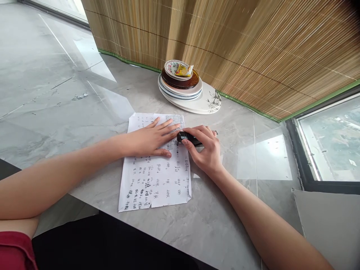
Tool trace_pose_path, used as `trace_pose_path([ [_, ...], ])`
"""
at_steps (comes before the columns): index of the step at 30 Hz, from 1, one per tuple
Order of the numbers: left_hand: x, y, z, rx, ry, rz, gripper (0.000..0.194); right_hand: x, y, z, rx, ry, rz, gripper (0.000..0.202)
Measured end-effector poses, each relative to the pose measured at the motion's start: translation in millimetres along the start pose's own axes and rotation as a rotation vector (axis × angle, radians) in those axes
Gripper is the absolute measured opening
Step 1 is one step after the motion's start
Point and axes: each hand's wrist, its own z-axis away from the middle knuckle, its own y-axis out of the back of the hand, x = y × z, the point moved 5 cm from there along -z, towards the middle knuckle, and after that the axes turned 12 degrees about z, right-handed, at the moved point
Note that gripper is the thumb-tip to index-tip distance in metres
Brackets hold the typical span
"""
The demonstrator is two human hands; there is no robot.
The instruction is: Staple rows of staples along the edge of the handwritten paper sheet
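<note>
A white sheet of paper [164, 183] with handwriting and a small printed grid lies on the grey marble surface. My left hand [146, 141] rests flat on its upper part, fingers spread, holding nothing. At the right edge of the sheet my right hand [206, 148] is closed around a black stapler [187, 138]. One end of the stapler is over the paper, near the fingertips of my left hand; much of its body is hidden by my right hand.
Stacked plates [180, 92] stand behind the paper, with a yellow packet [182, 70] on top. A bamboo blind [213, 37] hangs behind them. The marble surface [180, 232] has a front edge near my body. A window [332, 138] is at the right.
</note>
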Motion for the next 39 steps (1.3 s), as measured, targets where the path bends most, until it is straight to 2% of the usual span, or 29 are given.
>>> trace_pose_path([
  [4, -1, -1.9, 1, 0.006, 0.008, -0.005, 0.079, -3, -1, 3, -0.004, 0.084, -0.018, 0.024],
  [10, -1, -2.4, 1, 0.005, 0.016, 0.007, 0.08, 0, -5, 6, -0.009, 0.072, 0.049, 0.029],
  [13, -5, 11.3, 1, 0.066, -0.059, 0.05, 0.074, 0, -5, 7, 0.006, 0.098, 0.056, 0.031],
  [16, -10, 34.5, 8, 0.111, -0.153, 0.126, 0.053, 0, -6, 7, 0.0, 0.093, 0.059, 0.029],
  [19, -8, 48.0, 16, 0.008, -0.188, 0.218, 0.036, 1, -6, 7, -0.011, 0.079, 0.055, 0.028],
  [22, 2, 46.2, 19, -0.096, -0.215, 0.268, 0.033, 0, -5, 6, -0.01, 0.083, 0.051, 0.028],
  [24, 9, 40.7, 18, -0.113, -0.254, 0.28, 0.035, -1, -5, 6, -0.002, 0.098, 0.048, 0.027],
  [28, 11, 33.4, 16, -0.078, -0.298, 0.306, 0.036, -2, -5, 7, -0.003, 0.11, 0.065, 0.028],
  [33, 8, 35.5, 18, -0.033, -0.299, 0.35, 0.037, -2, -6, 8, 0.009, 0.115, 0.104, 0.027],
  [39, 13, 37.0, 21, 0.016, -0.395, 0.269, 0.031, -3, -6, 9, 0.01, 0.112, 0.139, 0.027],
])
